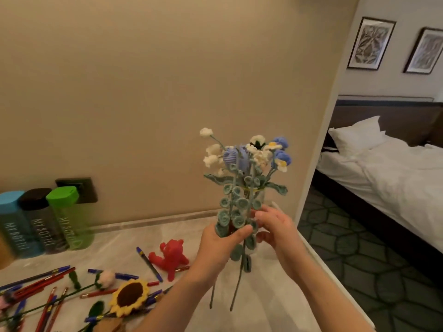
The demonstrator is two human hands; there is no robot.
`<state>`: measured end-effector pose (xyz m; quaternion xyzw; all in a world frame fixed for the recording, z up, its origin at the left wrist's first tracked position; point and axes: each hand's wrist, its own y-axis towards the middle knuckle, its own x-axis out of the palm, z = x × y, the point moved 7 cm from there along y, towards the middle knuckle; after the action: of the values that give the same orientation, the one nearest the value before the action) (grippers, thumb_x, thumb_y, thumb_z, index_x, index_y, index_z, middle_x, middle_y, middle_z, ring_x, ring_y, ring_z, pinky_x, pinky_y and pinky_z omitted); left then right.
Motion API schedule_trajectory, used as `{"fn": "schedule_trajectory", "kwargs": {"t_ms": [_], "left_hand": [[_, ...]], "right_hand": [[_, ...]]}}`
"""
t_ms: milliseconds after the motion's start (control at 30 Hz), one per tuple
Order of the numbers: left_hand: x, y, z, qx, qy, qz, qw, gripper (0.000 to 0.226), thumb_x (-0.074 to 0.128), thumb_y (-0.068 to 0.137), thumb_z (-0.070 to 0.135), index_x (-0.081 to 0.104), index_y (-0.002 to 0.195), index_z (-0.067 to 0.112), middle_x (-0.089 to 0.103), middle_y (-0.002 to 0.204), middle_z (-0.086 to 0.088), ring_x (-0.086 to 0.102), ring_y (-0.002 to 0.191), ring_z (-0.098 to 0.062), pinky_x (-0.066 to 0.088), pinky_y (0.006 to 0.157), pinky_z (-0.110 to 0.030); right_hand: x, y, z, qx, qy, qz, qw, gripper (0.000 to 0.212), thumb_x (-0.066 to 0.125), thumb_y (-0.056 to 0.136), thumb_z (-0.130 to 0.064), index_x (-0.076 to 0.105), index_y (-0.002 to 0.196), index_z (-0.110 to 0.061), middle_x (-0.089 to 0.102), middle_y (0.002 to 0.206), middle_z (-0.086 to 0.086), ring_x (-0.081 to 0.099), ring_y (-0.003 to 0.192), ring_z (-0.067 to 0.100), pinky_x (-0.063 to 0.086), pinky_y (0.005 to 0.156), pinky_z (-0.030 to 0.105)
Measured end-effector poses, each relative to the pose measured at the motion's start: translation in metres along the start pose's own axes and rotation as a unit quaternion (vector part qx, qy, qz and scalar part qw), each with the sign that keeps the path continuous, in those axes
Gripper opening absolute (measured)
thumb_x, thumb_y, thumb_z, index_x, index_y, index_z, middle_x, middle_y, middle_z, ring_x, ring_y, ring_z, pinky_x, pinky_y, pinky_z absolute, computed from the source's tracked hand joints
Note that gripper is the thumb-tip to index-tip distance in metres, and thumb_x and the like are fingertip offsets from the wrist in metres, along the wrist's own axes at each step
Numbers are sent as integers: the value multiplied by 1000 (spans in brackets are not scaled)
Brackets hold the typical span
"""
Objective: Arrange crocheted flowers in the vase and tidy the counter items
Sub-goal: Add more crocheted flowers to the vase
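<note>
The left hand (pixel 223 243) grips the teal leafy stems (pixel 236 207) in front of the glass vase (pixel 260 196). The right hand (pixel 275 226), just beside, pinches them too

Gripping crocheted sprig (pixel 239 202) in left hand (pixel 223 238), fingers wrapped around; curling right hand (pixel 275 226) close beside, grasp unclear; bare forearms raised.

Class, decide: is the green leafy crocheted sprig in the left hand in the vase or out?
Out. Bare stems of the sprig hang free below the left hand, in front of the glass vase.
</note>
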<state>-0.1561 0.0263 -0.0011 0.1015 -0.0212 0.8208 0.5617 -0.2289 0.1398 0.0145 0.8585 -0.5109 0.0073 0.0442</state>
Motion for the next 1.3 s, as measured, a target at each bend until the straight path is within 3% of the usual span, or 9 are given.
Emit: {"fn": "schedule_trajectory", "kwargs": {"t_ms": [167, 300, 367, 567, 733, 833, 933, 1067, 1300], "left_hand": [[24, 10, -9, 17, -3, 30, 999, 16, 73, 81, 15, 75, 95, 21, 76, 93, -2, 71, 90, -18, 57, 77, -34], [29, 23, 5, 42, -42, 99, 993, 29, 70, 77, 32, 69, 98, 12, 57, 59, 11, 45, 45, -5, 34, 43, -15], [28, 32, 12, 52, -70, 126, 988, 40, 66, 77, 41, 67, 100, 9, 44, 61, 7, 30, 44, -8, 22, 41, -19], [35, 51, 48, 111, -99, 118, 982, 29, 41, 101, 28, 60, 89, 9, 38, 57, 5, 26, 43, -8, 20, 41, -20], [23, 68, 75, 157, -91, 143, 973, 27, 35, 102, 27, 47, 88, 7, 35, 58, 2, 27, 45, -8, 23, 40, -19], [31, 79, 80, 149, -89, 138, 975, 24, 40, 102, 28, 46, 101, 5, 46, 71, -8, 45, 52, -11, 39, 46, -19], [65, 83, 68, 141, -4, 101, 985, 30, 46, 100, 31, 49, 123, 12, 61, 111, -20, 62, 103, -32, 52, 89, -36], [78, 80, 61, 170, -3, 133, 976, 13, 47, 100, 26, 52, 104, 37, 66, 100, 11, 64, 96, -6, 50, 80, -23], [73, 103, 61, 167, 35, 93, 981, 18, 45, 101, 26, 55, 115, 30, 67, 104, 5, 65, 100, -13, 53, 85, -35]], "right_hand": [[-29, 7, -27, -77, -113, -15, 990, 19, 62, 92, -12, 72, 81, 0, 62, 66, 10, 55, 61, 16, 46, 53, 24], [-51, 18, -63, -139, -136, 26, 981, 13, 63, 92, -12, 71, 87, -3, 69, 79, 19, 62, 63, 14, 53, 53, 22], [-62, 22, -88, -177, -135, 64, 973, 11, 64, 91, -14, 70, 87, -6, 70, 79, 16, 62, 60, 12, 53, 51, 21], [-74, 39, -148, -254, -112, 111, 954, 9, 58, 95, -14, 66, 91, -15, 71, 79, 5, 59, 60, 12, 47, 43, 22], [-77, 50, -176, -307, -100, 178, 930, 7, 57, 97, -19, 61, 91, -22, 70, 85, -1, 66, 70, 5, 53, 59, 22], [-75, 60, -160, -247, -34, 210, 945, 9, 58, 96, -15, 58, 92, -23, 70, 81, -2, 68, 72, 9, 53, 59, 22], [-51, 66, -123, -169, 40, 235, 956, 11, 53, 96, -9, 58, 92, -18, 64, 76, -3, 62, 69, 10, 48, 54, 13], [-25, 66, -87, -122, 101, 265, 951, 14, 50, 99, -11, 63, 96, -12, 66, 83, 3, 64, 79, 15, 54, 74, 28], [-10, 68, -97, -145, 111, 147, 972, 39, 35, 97, -12, 72, 89, -1, 70, 73, -6, 65, 75, 5, 51, 64, 15]]}}
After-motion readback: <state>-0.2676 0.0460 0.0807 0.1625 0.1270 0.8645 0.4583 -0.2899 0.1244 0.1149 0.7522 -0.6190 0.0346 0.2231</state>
